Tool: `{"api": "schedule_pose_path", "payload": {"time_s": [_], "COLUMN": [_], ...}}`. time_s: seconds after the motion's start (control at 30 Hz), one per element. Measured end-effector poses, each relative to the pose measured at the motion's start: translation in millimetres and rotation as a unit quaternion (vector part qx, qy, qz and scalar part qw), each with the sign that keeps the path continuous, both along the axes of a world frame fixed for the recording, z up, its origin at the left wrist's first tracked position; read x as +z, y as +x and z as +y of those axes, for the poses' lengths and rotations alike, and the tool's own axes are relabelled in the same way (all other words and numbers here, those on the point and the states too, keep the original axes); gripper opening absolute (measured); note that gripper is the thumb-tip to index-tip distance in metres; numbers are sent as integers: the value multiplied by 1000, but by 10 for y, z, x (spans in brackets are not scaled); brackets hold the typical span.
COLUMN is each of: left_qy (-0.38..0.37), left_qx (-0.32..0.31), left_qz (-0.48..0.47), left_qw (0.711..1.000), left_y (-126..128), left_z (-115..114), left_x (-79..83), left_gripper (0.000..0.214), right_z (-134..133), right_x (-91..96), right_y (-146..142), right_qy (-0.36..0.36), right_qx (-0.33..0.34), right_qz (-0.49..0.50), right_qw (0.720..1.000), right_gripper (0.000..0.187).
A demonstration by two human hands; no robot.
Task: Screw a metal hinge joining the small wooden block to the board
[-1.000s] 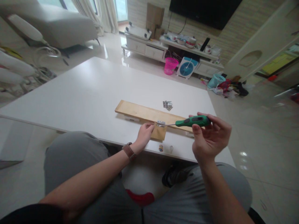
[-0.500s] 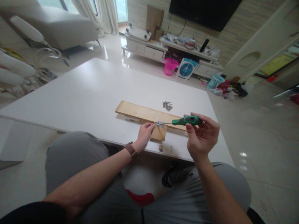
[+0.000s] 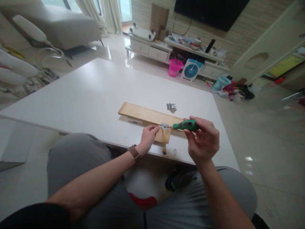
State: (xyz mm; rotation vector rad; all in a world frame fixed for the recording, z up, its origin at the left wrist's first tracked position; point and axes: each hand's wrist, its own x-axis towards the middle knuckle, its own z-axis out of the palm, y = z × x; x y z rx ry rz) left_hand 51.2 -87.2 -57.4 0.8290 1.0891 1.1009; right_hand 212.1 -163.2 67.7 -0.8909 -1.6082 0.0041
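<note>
My right hand [image 3: 203, 140] is wrapped round the green handle of a screwdriver [image 3: 187, 125], whose shaft points left. The shaft's tip reaches a small metal hinge [image 3: 165, 126] lying across a long wooden board [image 3: 143, 112] and a short wooden piece [image 3: 163, 137]. At the tip, my left hand [image 3: 149, 133] pinches with thumb and forefinger; a small screw seems to be between them, too fine to see clearly. The wooden pieces rest raised a little above the white table [image 3: 95, 92].
Several metal hinges and screws [image 3: 171, 107] lie behind the board. A small yellow figure [image 3: 164, 151] and a small clear item [image 3: 175, 152] sit by the table's front edge. On the floor beyond stand a pink basket [image 3: 175, 67] and a blue-and-white fan [image 3: 192, 69].
My right hand and the screwdriver have moved slightly left, bringing the handle closer to the hinge. My left hand keeps its pinch in nearly the same place.
</note>
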Motion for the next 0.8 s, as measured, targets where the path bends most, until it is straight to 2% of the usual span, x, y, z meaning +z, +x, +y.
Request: {"api": "schedule_pose_path", "payload": {"time_s": [0.33, 0.6, 0.8], "left_qy": [22, 34, 15], "left_qx": [1, -6, -1], "left_qz": [13, 24, 7], "left_qw": [1000, 999, 1000], "left_y": [-13, -15, -5], "left_z": [2, -12, 5], "left_x": [-22, -23, -43], "left_gripper": [30, 28, 33], "right_z": [103, 207, 210], "right_x": [9, 137, 180], "right_y": [-69, -174, -153], "right_qy": [-11, -11, -18], "right_qx": [12, -18, -35], "right_qz": [8, -79, -74], "right_qw": [1000, 997, 996], "right_gripper": [57, 49, 46]}}
